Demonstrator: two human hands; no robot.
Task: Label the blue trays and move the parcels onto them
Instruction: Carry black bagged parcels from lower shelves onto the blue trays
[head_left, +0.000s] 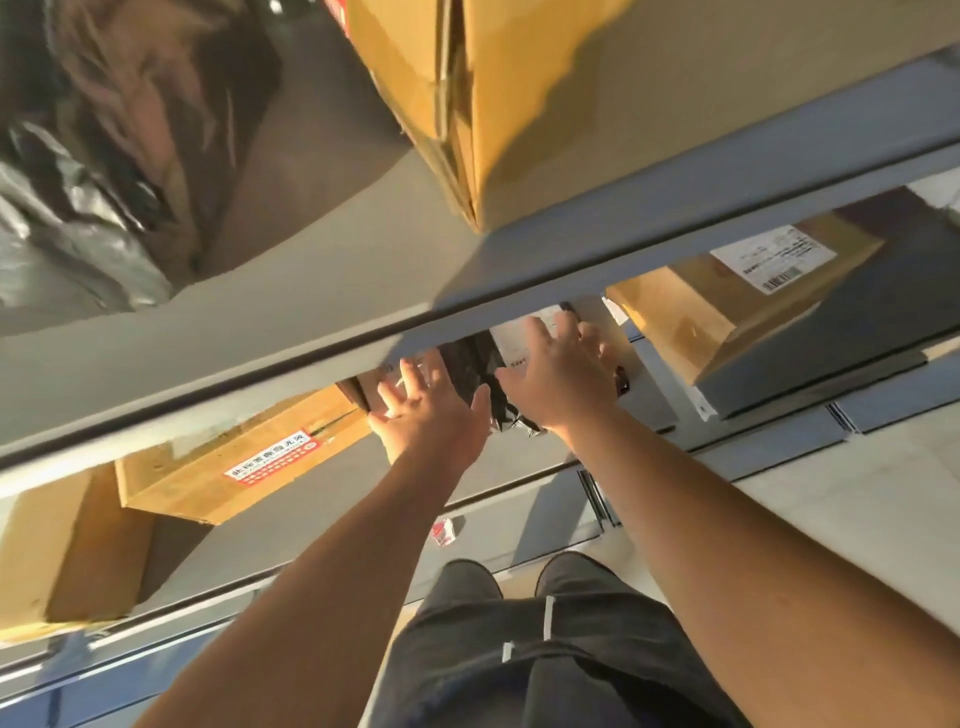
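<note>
Both hands reach beneath the shelf (519, 275): left hand (431, 415) fingers spread; right hand (563, 374), at its 2 o'clock, spread over the black parcel (470, 364).

A grey metal shelf (332, 291) runs across above a red-and-white scrap (443, 533) lying just beyond dark shoes (467, 579).

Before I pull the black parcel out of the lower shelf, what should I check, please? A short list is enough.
1. Hands at the black parcel: ok, left hand and right hand both reach it.
2. Firm grip: not ok, fingers are spread, not closed.
3. Room under the shelf edge above: cannot tell.
4. Cardboard box on the right is apart from the parcel: ok.
5. Blue tray ready: cannot tell, none clearly in view.
</note>
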